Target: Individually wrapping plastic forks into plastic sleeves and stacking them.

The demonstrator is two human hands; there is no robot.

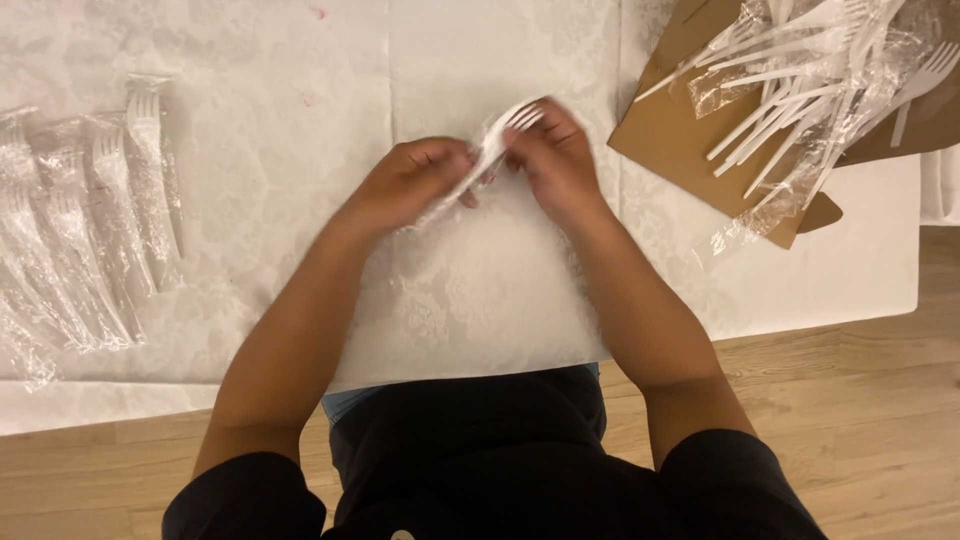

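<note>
— Looking down, I see both hands at the middle of the table [300,80]. What do they hold?

— One white fork [508,128] in a clear wrap [445,205]. The left hand [410,185] is curled shut around the handle end, low and to the left. The right hand [555,160] pinches the top end, just under the prongs. The prongs point far and a bit right.

— What else is there?

— On the left lies a row of wrapped forks [90,230], side by side. Far right there is a brown card [680,140] with a loose pile of forks [800,70] and crinkly plastic on it.

— What could go wrong?

— I think the wrap could tear if the hands pull too hard, since the prongs are sharp and can poke through it. The fork could slip too, because the plastic is smooth, and then it may drop on the table or on the wood floor [880,400] near me. The pile on the right sits close to the table edge, so a bump from the right arm could knock some off.
</note>
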